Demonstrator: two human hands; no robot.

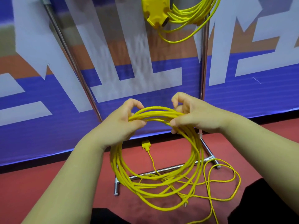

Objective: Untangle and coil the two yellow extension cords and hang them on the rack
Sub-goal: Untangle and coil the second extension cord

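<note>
Red floor point(48, 178) runs under the rack point(163, 171). Just before it, left hand point(123, 125) and right hand point(192, 117) close around a cord coil's point(155, 180) top; another cord point(182, 15) hangs high on the rack.

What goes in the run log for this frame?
first cord: hung on rack | second cord coil: left hand, right hand gripping top | tail: loose on floor

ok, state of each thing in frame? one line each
hung cord: coiled, hanging on the rack with its socket block
held cord: mostly coiled, tail loose on the floor
plug: dangling below the hands
left hand: gripping the coil top
right hand: gripping the coil top
rack: upright, one cord on it
</note>
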